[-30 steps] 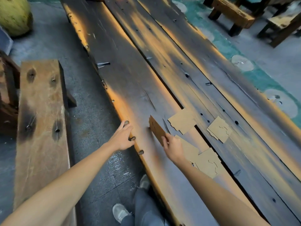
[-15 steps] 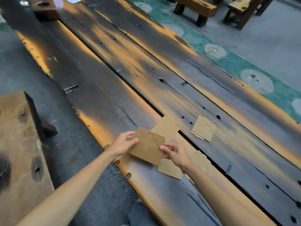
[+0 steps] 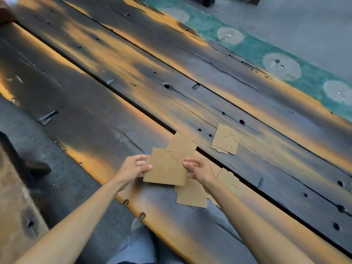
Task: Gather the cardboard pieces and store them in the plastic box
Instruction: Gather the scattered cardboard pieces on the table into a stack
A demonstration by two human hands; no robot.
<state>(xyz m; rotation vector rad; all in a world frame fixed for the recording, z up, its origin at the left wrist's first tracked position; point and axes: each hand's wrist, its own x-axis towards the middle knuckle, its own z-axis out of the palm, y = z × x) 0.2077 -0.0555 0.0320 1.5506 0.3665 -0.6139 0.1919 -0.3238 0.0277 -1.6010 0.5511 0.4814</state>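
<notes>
So right now I've got one cardboard piece lifted just off the wooden table, pinched on both sides: my left hand has its thumb on top of the left edge with fingers curled under, and my right hand is gripping the right edge the same way. If I'm doing this step properly, I'd say the trick is to let the left hand take the piece and become the stack holder, so the right one is free to go pick up the rest one at a time and slide them on top, edges lined up. Thin card like this probably bends easily, so I'd grip lightly near the edges and not squeeze the middle. The held piece is flat, plain brown, roughly square, with some thin curved cut lines in the face. There's a second piece lying just behind it on the table, partly hidden, a third piece sitting apart a bit further back and to the right with a notched lower edge, and a small overlapping pile under my right wrist near the table gap. No plastic box anywhere in view, so I can't say where this stuff ends up yet. I'd guess gathering has barely started, with most pieces on the table.
</notes>
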